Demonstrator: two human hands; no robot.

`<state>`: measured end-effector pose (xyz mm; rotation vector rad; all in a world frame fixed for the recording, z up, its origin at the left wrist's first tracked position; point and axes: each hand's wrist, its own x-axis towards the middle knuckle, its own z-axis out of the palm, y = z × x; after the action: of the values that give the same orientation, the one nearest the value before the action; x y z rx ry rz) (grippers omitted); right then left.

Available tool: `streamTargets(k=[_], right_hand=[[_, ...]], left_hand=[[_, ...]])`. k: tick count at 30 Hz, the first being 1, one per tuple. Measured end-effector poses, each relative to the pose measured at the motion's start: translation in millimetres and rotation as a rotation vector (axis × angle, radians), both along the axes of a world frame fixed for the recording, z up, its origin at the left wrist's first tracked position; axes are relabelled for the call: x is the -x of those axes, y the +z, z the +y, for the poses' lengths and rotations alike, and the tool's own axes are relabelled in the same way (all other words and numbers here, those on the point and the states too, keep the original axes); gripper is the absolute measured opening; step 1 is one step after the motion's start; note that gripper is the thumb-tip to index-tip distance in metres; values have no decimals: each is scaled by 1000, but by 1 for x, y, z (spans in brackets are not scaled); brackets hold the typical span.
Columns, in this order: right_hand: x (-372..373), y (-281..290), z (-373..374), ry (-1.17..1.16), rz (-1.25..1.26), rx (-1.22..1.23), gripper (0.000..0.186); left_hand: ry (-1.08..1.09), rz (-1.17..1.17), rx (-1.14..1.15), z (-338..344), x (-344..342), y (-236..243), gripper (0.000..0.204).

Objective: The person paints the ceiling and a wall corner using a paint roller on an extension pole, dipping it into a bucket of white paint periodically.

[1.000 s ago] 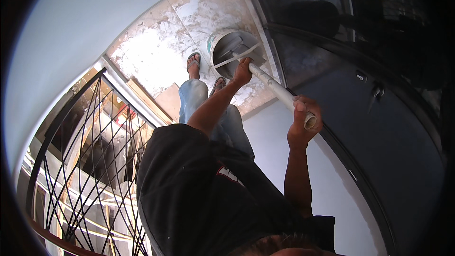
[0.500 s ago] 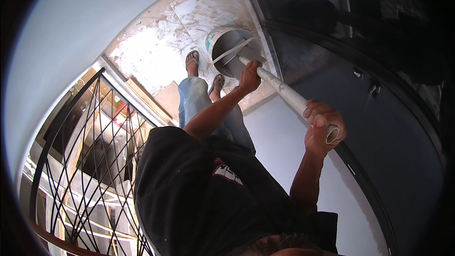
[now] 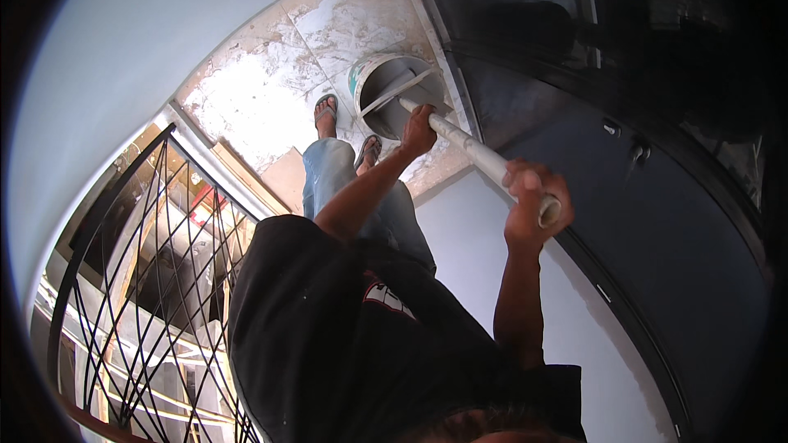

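Note:
A long off-white tube (image 3: 464,144) runs diagonally from inside a white bucket (image 3: 359,82) toward me. My left hand (image 3: 419,131) is closed round it just beside the bucket's opening. My right hand (image 3: 532,201) grips its near, hollow end, slightly blurred. A pale bar (image 3: 386,95) crosses the bucket's top, and grey material shows inside; what is on the tube's far end is hard to make out. My feet (image 3: 326,115) in flip-flops stand to the left of the bucket.
The tiled floor (image 3: 246,98) has white smears. At left are a pale wall (image 3: 98,82) and a black metal railing (image 3: 75,254) over a cluttered lower area with planks. A dark door (image 3: 657,246) and glossy dark panels fill the right.
My hands and the tube swung right by half a second ago, then moved back leftward. Both hands stay closed on the tube. The bucket appears slightly lower and further left in view.

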<state>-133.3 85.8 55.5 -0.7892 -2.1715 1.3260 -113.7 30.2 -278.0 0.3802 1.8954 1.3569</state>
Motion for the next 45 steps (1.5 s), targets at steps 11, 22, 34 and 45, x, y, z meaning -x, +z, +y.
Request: streamTargets(k=[11, 22, 34, 45], right_hand=[[35, 42, -4, -132, -71, -15, 22], [38, 81, 5, -93, 53, 49, 23], [11, 46, 5, -118, -4, -5, 19], [-26, 31, 4, -159, 49, 58, 19]], left_hand=[[19, 7, -101, -3, 1, 46, 41], [-63, -53, -67, -5, 21, 100, 38], [-52, -55, -70, 5, -11, 54, 40], [9, -46, -174, 8, -16, 36, 36]])
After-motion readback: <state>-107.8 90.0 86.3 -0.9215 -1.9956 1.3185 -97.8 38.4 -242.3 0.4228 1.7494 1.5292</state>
